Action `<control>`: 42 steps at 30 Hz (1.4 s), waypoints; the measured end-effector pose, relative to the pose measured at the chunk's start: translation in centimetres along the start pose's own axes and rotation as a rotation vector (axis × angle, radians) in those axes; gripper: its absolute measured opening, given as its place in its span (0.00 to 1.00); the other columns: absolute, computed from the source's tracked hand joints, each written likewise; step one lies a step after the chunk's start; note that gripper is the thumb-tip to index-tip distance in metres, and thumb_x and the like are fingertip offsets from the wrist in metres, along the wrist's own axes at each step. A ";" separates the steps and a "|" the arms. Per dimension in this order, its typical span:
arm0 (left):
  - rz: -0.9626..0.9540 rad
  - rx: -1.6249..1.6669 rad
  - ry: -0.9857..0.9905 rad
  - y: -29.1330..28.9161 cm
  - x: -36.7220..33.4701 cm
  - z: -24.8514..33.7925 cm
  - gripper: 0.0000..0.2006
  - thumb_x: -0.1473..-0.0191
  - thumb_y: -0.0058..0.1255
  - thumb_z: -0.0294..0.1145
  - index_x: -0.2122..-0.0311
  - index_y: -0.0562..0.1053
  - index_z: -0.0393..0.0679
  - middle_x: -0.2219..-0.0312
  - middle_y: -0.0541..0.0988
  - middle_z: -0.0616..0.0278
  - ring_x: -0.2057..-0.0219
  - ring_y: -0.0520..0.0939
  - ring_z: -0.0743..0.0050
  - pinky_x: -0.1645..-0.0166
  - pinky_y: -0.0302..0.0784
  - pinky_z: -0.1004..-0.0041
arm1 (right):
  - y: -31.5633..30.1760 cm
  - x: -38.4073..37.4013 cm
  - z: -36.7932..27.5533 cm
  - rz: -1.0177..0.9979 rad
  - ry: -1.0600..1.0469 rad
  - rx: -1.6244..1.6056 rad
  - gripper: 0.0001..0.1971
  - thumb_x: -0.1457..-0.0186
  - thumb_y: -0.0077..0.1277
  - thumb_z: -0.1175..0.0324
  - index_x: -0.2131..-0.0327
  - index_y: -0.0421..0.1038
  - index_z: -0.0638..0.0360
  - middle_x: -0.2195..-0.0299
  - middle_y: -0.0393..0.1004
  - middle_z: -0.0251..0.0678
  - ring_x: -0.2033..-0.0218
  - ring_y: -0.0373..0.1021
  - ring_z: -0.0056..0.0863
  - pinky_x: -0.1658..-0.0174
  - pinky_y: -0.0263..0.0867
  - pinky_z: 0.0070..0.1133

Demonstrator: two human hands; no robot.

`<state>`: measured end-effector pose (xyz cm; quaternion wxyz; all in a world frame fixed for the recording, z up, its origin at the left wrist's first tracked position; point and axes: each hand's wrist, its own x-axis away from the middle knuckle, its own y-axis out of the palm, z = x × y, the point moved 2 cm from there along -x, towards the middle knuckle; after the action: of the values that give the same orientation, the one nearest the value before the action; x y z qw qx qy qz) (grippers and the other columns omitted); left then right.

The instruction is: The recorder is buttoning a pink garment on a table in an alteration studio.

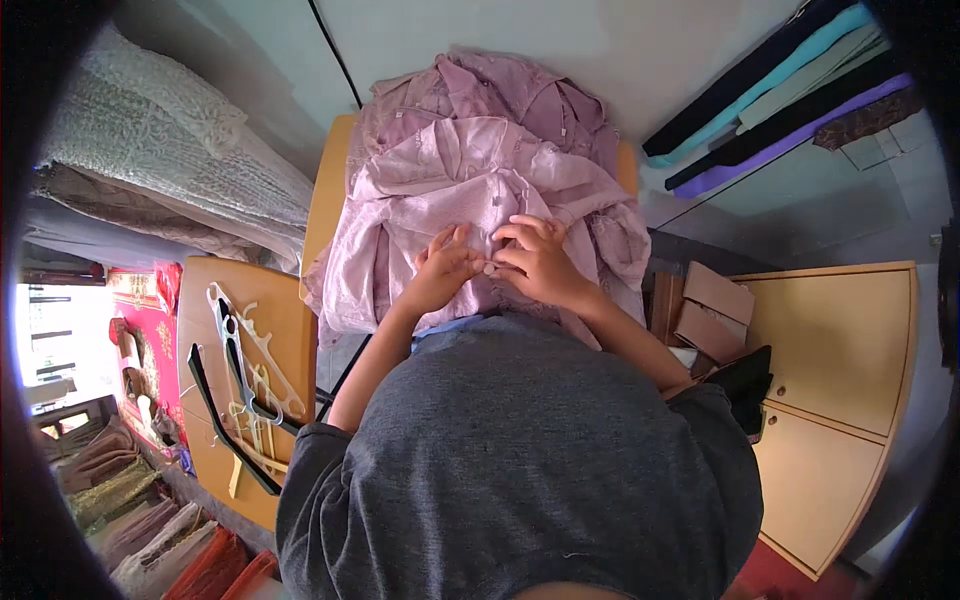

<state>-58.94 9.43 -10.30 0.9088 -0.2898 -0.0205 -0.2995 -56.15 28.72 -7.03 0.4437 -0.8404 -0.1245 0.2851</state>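
Note:
A pale pink garment [420, 200] with a sheen lies spread and rumpled over a table in front of me. Both hands work at its near part, close to my body. My left hand [445, 267] has its fingers curled on the cloth, tips pointing inward to a small round pale button [489, 268]. From the other side my right hand [540, 262] bends over the same spot, thumb and fingers drawn together on the fabric. Exactly how the fingertips grip is too small to make out. A darker mauve garment [480, 90] lies behind the pink one.
Left of me, a wooden table [205, 440] carries several white and black hangers [255, 370]. White lace garments [160, 120] hang at the upper left. Cardboard boxes [715, 310] and a light wooden cabinet [830, 350] stand to the right. Folded cloths [770, 110] hang at the upper right.

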 end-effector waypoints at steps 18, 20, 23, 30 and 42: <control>0.280 -0.696 0.262 -1.5 1.1 4.4 0.05 0.52 0.49 0.36 0.74 0.74 0.50 0.46 0.65 0.60 0.40 0.54 0.58 0.46 0.40 0.39 | 0.4 -1.1 -1.3 0.022 0.090 0.015 0.08 0.61 0.59 0.61 0.76 0.77 0.51 0.57 0.66 0.27 0.45 0.53 0.35 0.49 0.37 0.50; 0.250 -0.752 0.234 -1.4 1.1 4.2 0.04 0.53 0.49 0.34 0.74 0.74 0.50 0.46 0.65 0.60 0.40 0.54 0.62 0.46 0.40 0.40 | 0.6 -1.2 -1.8 0.010 0.116 0.040 0.08 0.61 0.58 0.60 0.75 0.77 0.50 0.57 0.66 0.27 0.45 0.53 0.35 0.49 0.37 0.51; 0.269 -0.761 0.242 -1.5 1.2 4.0 0.05 0.53 0.48 0.33 0.74 0.75 0.49 0.46 0.66 0.60 0.40 0.55 0.62 0.46 0.40 0.39 | 1.2 -1.3 -2.3 0.003 0.172 0.056 0.08 0.60 0.58 0.60 0.75 0.77 0.50 0.58 0.67 0.27 0.44 0.52 0.35 0.48 0.35 0.51; 0.203 -0.772 0.192 -2.2 0.8 4.0 0.06 0.53 0.48 0.33 0.72 0.77 0.49 0.48 0.67 0.60 0.39 0.54 0.63 0.46 0.42 0.37 | 2.0 -1.9 -2.5 -0.003 0.292 0.004 0.07 0.60 0.58 0.62 0.75 0.77 0.50 0.59 0.67 0.28 0.45 0.52 0.38 0.48 0.34 0.53; 0.144 -0.717 0.209 -2.6 0.7 3.8 0.05 0.53 0.49 0.31 0.71 0.75 0.47 0.47 0.65 0.58 0.39 0.54 0.61 0.45 0.40 0.36 | 2.8 -1.5 -2.3 0.029 0.323 -0.016 0.08 0.61 0.60 0.59 0.76 0.77 0.47 0.57 0.66 0.26 0.44 0.52 0.37 0.49 0.34 0.53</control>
<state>-59.30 9.36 -5.68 0.7656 -0.5581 0.1990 -0.2507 -56.12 24.82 -7.73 0.4473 -0.8804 -0.0419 0.1518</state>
